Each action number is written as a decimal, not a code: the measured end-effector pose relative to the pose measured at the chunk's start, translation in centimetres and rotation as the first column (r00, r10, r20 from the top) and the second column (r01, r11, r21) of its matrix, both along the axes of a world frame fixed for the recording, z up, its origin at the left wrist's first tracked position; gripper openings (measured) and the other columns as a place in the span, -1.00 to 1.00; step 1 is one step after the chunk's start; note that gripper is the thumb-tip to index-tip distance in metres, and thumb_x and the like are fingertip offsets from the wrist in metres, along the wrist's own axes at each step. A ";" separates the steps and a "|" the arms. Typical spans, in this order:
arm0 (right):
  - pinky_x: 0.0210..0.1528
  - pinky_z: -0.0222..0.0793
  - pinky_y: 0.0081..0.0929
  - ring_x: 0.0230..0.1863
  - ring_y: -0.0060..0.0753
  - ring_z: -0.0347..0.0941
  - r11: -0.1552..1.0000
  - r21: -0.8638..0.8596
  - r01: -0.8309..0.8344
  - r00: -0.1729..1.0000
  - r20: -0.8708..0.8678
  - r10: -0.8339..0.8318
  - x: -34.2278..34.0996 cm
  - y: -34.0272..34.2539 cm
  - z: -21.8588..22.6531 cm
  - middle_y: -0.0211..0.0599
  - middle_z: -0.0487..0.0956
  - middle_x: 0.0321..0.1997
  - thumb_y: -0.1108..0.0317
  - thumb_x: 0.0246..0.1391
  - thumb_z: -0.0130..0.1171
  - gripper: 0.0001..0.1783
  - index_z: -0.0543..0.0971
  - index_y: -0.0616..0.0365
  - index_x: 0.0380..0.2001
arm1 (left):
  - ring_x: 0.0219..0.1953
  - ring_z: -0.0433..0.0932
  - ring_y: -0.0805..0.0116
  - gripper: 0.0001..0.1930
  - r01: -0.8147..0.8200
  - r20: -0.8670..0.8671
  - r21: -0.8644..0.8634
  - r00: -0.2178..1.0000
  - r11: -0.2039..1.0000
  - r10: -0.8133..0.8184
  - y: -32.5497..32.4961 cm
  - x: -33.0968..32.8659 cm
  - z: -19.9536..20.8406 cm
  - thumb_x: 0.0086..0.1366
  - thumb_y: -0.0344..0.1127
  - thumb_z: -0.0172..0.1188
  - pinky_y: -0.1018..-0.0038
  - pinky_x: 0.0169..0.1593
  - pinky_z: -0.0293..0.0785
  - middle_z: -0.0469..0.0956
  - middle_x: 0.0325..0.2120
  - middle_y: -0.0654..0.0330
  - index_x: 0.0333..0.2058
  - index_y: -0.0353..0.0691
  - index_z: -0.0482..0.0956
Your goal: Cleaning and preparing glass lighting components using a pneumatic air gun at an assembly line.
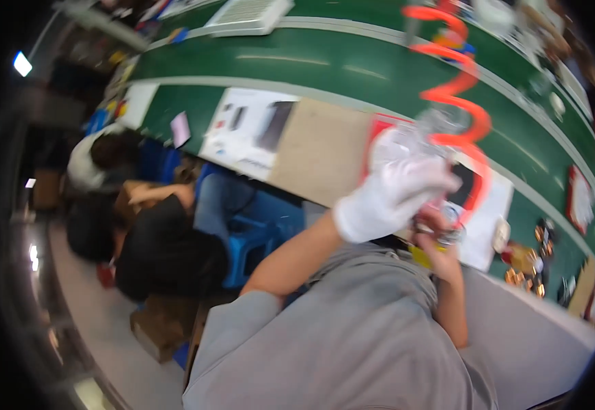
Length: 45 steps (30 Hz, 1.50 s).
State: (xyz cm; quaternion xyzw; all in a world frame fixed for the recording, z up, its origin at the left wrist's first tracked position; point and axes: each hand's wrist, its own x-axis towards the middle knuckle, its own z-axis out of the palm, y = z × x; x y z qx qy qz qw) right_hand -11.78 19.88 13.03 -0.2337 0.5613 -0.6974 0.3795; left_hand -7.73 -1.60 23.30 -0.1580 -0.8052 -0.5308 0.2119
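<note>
My left hand [386,198], in a white glove, is raised over the table's near edge, its fingers bent toward the right and smeared by motion. I cannot tell whether it grips anything. Just below and to the right of it is my bare right hand [441,253], with fingers curled round something small, partly shiny, that I cannot make out. A yellow thing [420,257] shows beside that hand. An orange coiled hose [480,126] hangs down close to both hands. Crumpled clear plastic [442,121] lies just beyond the glove.
On the green table [379,75] lie a brown board [321,143], a printed white sheet [243,130] and a white paper [495,212]. Small metallic parts [526,263] are at the right. To the left, people bend down near a blue stool [250,242] and a cardboard box [164,324].
</note>
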 end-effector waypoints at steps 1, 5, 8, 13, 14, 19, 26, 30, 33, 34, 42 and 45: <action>-0.14 0.42 -0.46 -0.10 -0.41 0.44 0.997 0.050 0.059 0.998 0.025 -0.061 -0.2 0.0 1.0 -0.20 0.44 0.05 0.47 0.11 0.07 -0.54 0.33 0.17 0.11 | -0.11 0.49 0.08 -0.62 -0.327 -0.272 -0.139 0.920 0.935 0.282 -0.2 -1.2 -0.8 0.05 -0.50 0.17 0.25 -0.07 0.41 0.50 -0.18 0.09 -0.09 -0.18 0.49; -0.17 0.37 -0.58 -0.21 -0.51 0.44 0.952 0.024 0.305 0.946 -0.124 -0.300 -4.0 1.5 -0.5 -0.23 0.49 0.00 0.41 0.13 0.06 -0.62 0.39 0.26 0.03 | 0.04 0.37 -0.08 -0.29 -0.573 -0.331 -0.086 0.788 0.815 0.519 -1.6 -6.0 0.3 -0.10 -0.26 0.37 0.18 0.12 0.31 0.40 -0.04 -0.02 0.07 -0.26 0.31; -0.24 0.37 -0.63 -0.26 -0.58 0.43 0.858 0.023 0.514 0.856 -0.082 -0.511 -7.4 2.8 -1.5 -0.22 0.51 0.00 0.40 0.17 0.06 -0.63 0.39 0.24 0.04 | -0.25 0.53 0.08 -0.63 -0.330 -0.051 -0.318 0.942 0.889 0.331 -1.5 -9.7 -0.5 -0.12 -0.11 0.38 0.22 -0.16 0.47 0.48 -0.26 0.12 -0.32 -0.09 0.53; -0.32 0.35 -0.65 -0.31 -0.62 0.42 0.807 0.089 0.584 0.807 -0.166 -0.566 -9.8 3.4 -3.5 -0.23 0.53 -0.03 0.41 0.17 0.07 -0.66 0.42 0.26 0.01 | -0.41 0.59 0.14 -0.64 -0.087 0.162 -0.724 0.943 0.685 0.291 -1.2 -12.3 3.5 -0.12 0.11 0.32 0.25 -0.30 0.50 0.60 -0.53 0.15 -0.55 -0.08 0.66; -0.33 0.35 -0.63 -0.32 -0.60 0.42 0.804 0.136 0.579 0.808 -0.224 -0.544 -10.0 3.0 -3.8 -0.20 0.52 -0.03 0.44 0.16 0.06 -0.67 0.43 0.27 0.00 | -0.43 0.60 0.13 -0.60 -0.019 0.217 -0.733 0.941 0.680 0.260 -1.2 -12.1 4.4 -0.13 0.16 0.31 0.25 -0.32 0.50 0.60 -0.57 0.14 -0.58 -0.08 0.66; -0.45 0.28 -0.67 -0.41 -0.63 0.39 0.752 0.266 0.604 0.797 -0.191 -0.573 -11.8 3.0 -8.5 -0.38 0.53 -0.23 0.39 0.11 0.14 -0.68 0.47 0.22 -0.06 | -0.51 0.58 0.12 -0.52 -0.143 0.115 -0.647 0.953 0.749 0.281 -0.3 -11.5 2.8 -0.15 0.27 0.28 0.25 -0.39 0.47 0.56 -0.66 0.13 -0.71 -0.08 0.63; -0.58 0.21 -0.74 -0.48 -0.69 0.36 0.719 0.383 0.580 0.813 -0.207 -0.545 -15.5 2.8 -12.7 -0.48 0.47 -0.34 0.37 0.08 0.16 -0.65 0.43 0.13 -0.05 | -0.52 0.52 0.22 -0.74 -0.310 -0.137 0.072 0.938 0.948 0.317 0.7 -9.8 -0.8 -0.15 -0.29 0.44 0.40 -0.42 0.45 0.45 -0.61 0.19 -0.59 -0.18 0.49; -0.47 0.26 -0.59 -0.49 -0.59 0.33 0.729 0.397 0.557 0.804 -0.477 -0.354 -18.2 2.1 -17.8 -0.41 0.45 -0.38 0.36 0.06 0.17 -0.68 0.40 0.21 -0.13 | -0.44 0.56 0.22 -0.52 -0.337 -0.085 0.261 0.925 0.905 0.369 1.7 -9.6 -3.0 -0.05 -0.36 0.38 0.39 -0.32 0.50 0.51 -0.49 0.14 -0.12 -0.17 0.40; -0.25 0.36 -0.43 -0.33 -0.34 0.41 0.727 0.346 0.593 0.751 -0.564 -0.344 -17.5 -2.1 -17.2 -0.17 0.48 -0.35 0.34 -0.04 0.22 -0.58 0.40 0.38 -0.16 | -0.46 0.56 0.23 -0.53 -0.469 -0.038 0.260 0.868 0.844 0.494 2.4 -8.7 -3.4 -0.01 -0.38 0.34 0.39 -0.32 0.50 0.53 -0.45 0.14 -0.10 -0.17 0.39; -0.10 0.37 -0.29 -0.19 -0.08 0.44 0.657 0.385 0.649 0.680 -0.680 -0.274 -17.2 -3.2 -17.3 0.08 0.47 -0.19 0.38 -0.06 0.16 -0.53 0.37 0.41 -0.07 | -0.46 0.55 0.22 -0.60 -0.440 -0.041 0.315 0.879 0.841 0.476 2.7 -8.2 -3.0 0.01 -0.38 0.32 0.40 -0.33 0.50 0.52 -0.44 0.13 -0.15 -0.18 0.42; 0.20 0.14 -0.12 0.18 0.22 0.22 0.598 0.558 0.575 0.698 -0.716 -0.003 -11.8 -6.8 -13.5 0.16 0.20 0.19 0.10 -0.10 0.25 -0.14 0.18 0.19 0.24 | -0.38 0.57 0.13 -0.69 -0.445 0.044 0.104 0.895 0.889 0.443 1.4 -4.4 -1.1 0.01 -0.35 0.31 0.38 -0.27 0.51 0.53 -0.42 0.08 -0.25 -0.23 0.47; 0.22 0.10 -0.12 0.23 0.17 0.17 0.655 0.503 0.564 0.685 -0.727 -0.032 -12.9 -5.8 -16.5 0.09 0.21 0.21 -0.02 -0.06 0.23 -0.14 0.21 0.22 0.23 | -0.36 0.58 0.10 -0.56 -0.404 0.084 0.220 0.915 0.888 0.395 1.9 -3.8 -1.8 -0.01 -0.32 0.33 0.36 -0.26 0.51 0.54 -0.41 0.08 -0.13 -0.20 0.42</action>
